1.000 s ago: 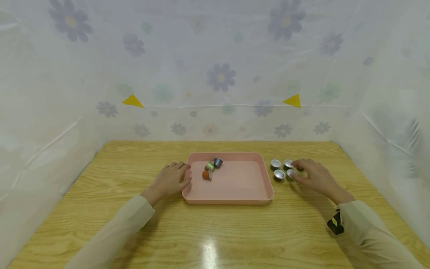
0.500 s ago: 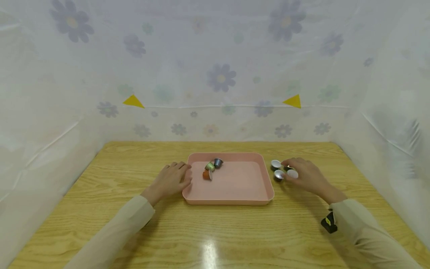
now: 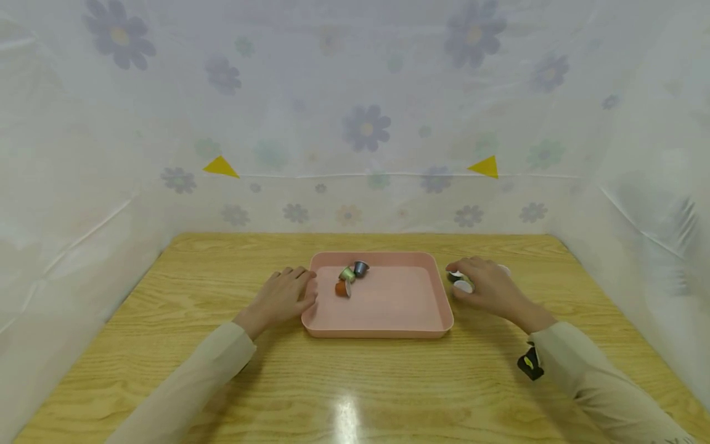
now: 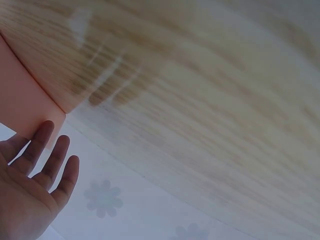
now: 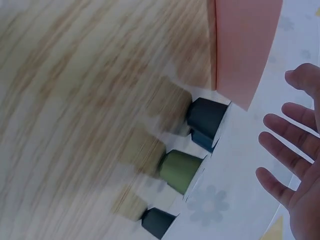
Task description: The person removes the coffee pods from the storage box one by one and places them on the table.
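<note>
My left hand (image 3: 283, 295) rests at the left rim of a pink tray (image 3: 388, 333), its fingers loosely extended. In the left wrist view those fingers (image 4: 60, 155) lie by the tray's outer wall. Inside the tray are three coffee capsules lying together: an orange one (image 3: 341, 288), a green one (image 3: 347, 274) and a dark grey one (image 3: 360, 269). To the right of the tray my right hand (image 3: 490, 290) hovers, fingers spread, over several coffee capsules (image 3: 463, 287) standing lid-up. From the right wrist view, a black one (image 5: 206, 116), a blue one, a green one (image 5: 180, 171) and a dark green one (image 5: 157, 222) show below the hand, none held.
The wooden table (image 3: 355, 376) carries the tray in its middle. A flower-print white sheet (image 3: 355, 74) walls the back and sides, with two yellow triangles (image 3: 220, 166) on it. One white capsule lid (image 3: 504, 270) peeks out behind the right hand.
My right hand has slid left over the standing capsules toward the tray, covering more of them in the head view. My left hand and the capsules in the tray have stayed put.
</note>
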Action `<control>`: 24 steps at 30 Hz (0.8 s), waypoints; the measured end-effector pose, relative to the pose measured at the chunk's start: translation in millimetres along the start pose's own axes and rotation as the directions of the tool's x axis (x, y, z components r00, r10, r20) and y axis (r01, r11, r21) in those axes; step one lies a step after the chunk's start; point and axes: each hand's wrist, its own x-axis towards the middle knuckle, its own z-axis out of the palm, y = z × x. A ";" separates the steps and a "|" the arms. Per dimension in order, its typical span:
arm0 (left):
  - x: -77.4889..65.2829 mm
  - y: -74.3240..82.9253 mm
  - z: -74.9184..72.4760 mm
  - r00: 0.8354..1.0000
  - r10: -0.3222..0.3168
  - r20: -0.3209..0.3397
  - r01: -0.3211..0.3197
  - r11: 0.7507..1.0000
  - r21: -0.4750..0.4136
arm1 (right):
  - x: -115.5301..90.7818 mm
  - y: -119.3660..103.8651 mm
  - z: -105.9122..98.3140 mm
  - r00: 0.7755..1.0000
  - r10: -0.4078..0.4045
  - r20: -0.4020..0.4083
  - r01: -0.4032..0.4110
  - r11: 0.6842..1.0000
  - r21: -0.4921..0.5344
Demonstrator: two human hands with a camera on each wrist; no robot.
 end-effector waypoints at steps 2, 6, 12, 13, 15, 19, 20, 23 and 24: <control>0.2 -0.1 0.0 1.000 0.000 0.002 0.000 1.000 -0.002 | 3.4 -2.3 2.0 1.000 -0.024 -0.001 0.024 1.000 0.006; 0.2 -0.6 0.1 1.000 0.002 0.006 -0.002 1.000 -0.003 | 9.7 -6.7 7.3 0.997 -0.070 -0.020 0.071 0.997 0.016; -0.1 -0.7 0.4 1.000 0.000 0.006 0.000 1.000 -0.002 | 17.3 -14.8 12.3 0.997 -0.083 0.006 0.083 0.996 0.012; -0.1 -0.7 0.4 1.000 -0.001 0.007 0.001 1.000 -0.002 | 18.6 -16.6 12.4 0.996 -0.083 0.014 0.083 0.996 0.013; -0.2 -0.6 0.5 1.000 0.000 0.008 0.000 1.000 -0.003 | 20.9 -20.2 12.7 0.996 -0.078 0.033 0.077 0.997 0.019; -0.4 -0.3 0.2 1.000 0.002 0.007 -0.002 1.000 -0.007 | 25.2 -27.2 12.8 0.993 -0.085 0.079 0.082 0.996 0.039; -0.3 -0.3 0.1 1.000 0.002 0.007 -0.002 1.000 -0.008 | 26.3 -29.1 12.7 0.992 -0.086 0.092 0.082 0.996 0.045; -0.5 -0.4 -0.2 1.000 -0.001 0.009 0.001 1.000 -0.009 | 30.1 -34.3 13.2 0.987 -0.089 0.131 0.084 0.996 0.041; -0.5 -0.4 -0.2 1.000 -0.002 0.010 0.003 1.000 -0.009 | 31.5 -35.8 13.7 0.986 -0.087 0.143 0.083 0.996 0.040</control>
